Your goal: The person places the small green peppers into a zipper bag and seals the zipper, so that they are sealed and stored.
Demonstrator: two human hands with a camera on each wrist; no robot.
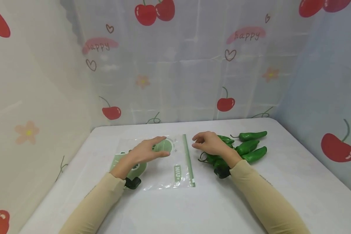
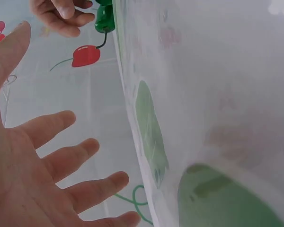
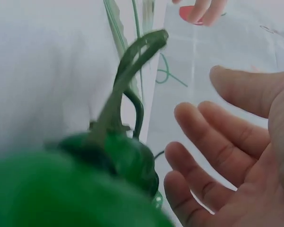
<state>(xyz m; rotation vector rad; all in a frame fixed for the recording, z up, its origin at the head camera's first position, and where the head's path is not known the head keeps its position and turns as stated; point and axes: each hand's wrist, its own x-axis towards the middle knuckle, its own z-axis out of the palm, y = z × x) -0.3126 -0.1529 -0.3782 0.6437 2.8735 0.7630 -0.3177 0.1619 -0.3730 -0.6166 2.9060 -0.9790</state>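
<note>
Hovering above a transparent bag [image 1: 161, 177], one left hand [image 1: 146, 151]: thumb held away from the fingers, fingers spread, nothing gripped.

Item: right hand [image 1: 210, 143], over the near-left part of the pepper group; fingers loosely bent, nothing gripped. The two hands are apart, facing each other across the bag's right end.

Item: bag, one, lying flat on the counter [image 1: 204, 211], left of centre; green print, green closure strip [image 1: 188, 159] along its right edge. Whether the mouth is parted cannot be told.

Item: green peppers [image 1: 248, 147], several, whole, stems on, heaped just right of the bag; exact count hidden by the right hand and wrist. One pepper [image 1: 253, 136] lies at the far side of the group.

Item: black wrist unit [image 1: 133, 183], under the left wrist, low over the bag's near-left area.

Risks, by judgement: thin film may cling shut or slide if pulled from one edge only. Smooth, curved peppers may roll if the right wrist or sleeve [image 1: 266, 195] brushes the heap. Bent stems could snag the film or hook one another, so lifting one pepper might drag a neighbour. The wrist unit, sitting low, might catch and crease the bag.
</note>
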